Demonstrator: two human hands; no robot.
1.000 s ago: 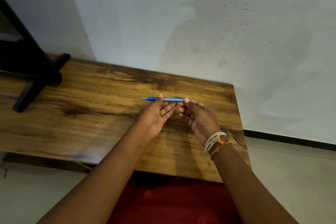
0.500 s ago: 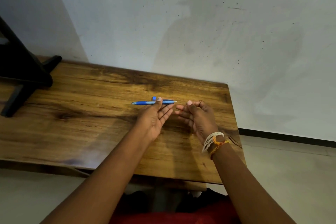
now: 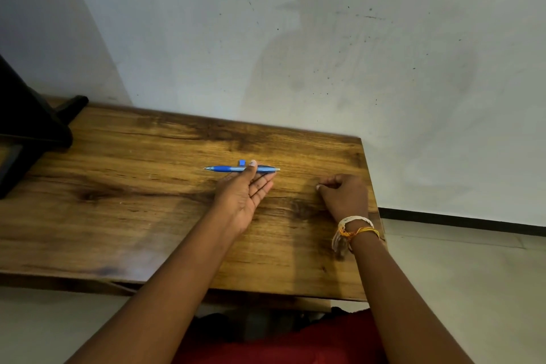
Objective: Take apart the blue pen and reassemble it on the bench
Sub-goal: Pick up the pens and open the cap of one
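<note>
The blue pen (image 3: 233,169) lies level just above the wooden bench (image 3: 133,186), tip pointing left, its clip sticking up. My left hand (image 3: 246,189) holds it near the middle, thumb on top and fingers underneath. A thin pale end shows at the pen's right end, past my fingers. My right hand (image 3: 344,195) rests on the bench near its right edge, well right of the pen. Its fingers are curled closed with thumb and forefinger pinched together. I see nothing between them; anything small there is hidden.
A black stand (image 3: 32,127) occupies the bench's far left end. A white wall (image 3: 295,53) runs right behind the bench. The bench's right edge is just beyond my right hand, with pale floor (image 3: 472,289) past it.
My right hand has left the pen's right end and moved right, down onto the bench, its fingers closing. My left hand still holds the pen in about the same place.
</note>
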